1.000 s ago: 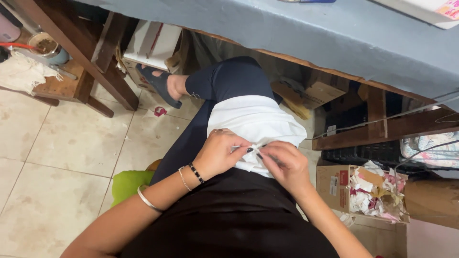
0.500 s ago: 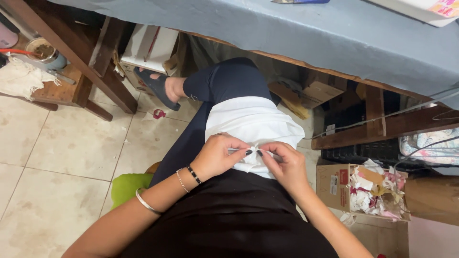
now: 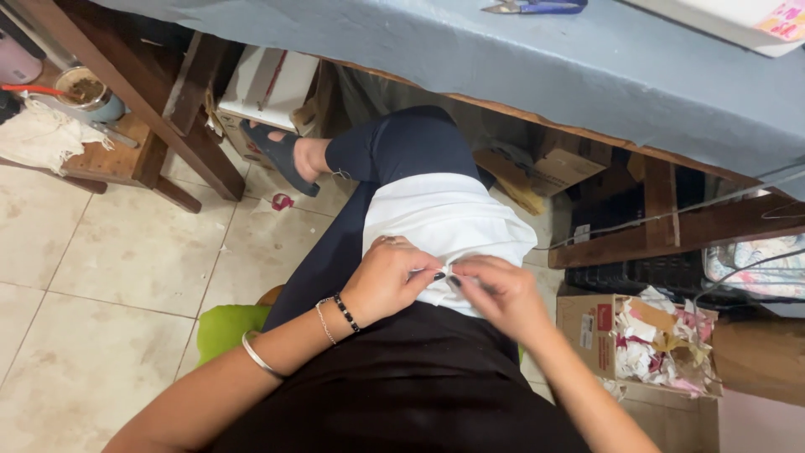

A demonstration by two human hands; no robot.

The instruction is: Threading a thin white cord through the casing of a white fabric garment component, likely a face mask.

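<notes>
A white cloth (image 3: 443, 220) lies draped over my lap, on dark blue trousers. My left hand (image 3: 387, 278) pinches the near edge of the cloth with thumb and forefinger. My right hand (image 3: 496, 294) pinches the same edge right beside it, fingertips almost touching the left ones. Whatever small thing sits between the fingertips is too small to make out. Bracelets and a bangle circle my left wrist and forearm.
A table with a grey-blue cover (image 3: 587, 67) spans the top, scissors (image 3: 537, 7) lying on it. A cardboard box of fabric scraps (image 3: 662, 344) stands at right. A wooden bench leg (image 3: 180, 126) and a low shelf with a bowl (image 3: 84, 88) are at left. Tiled floor (image 3: 101, 285) lies left.
My hands have stayed on the cloth's near edge, with the fingertips drawn closer together. The view has shifted slightly.
</notes>
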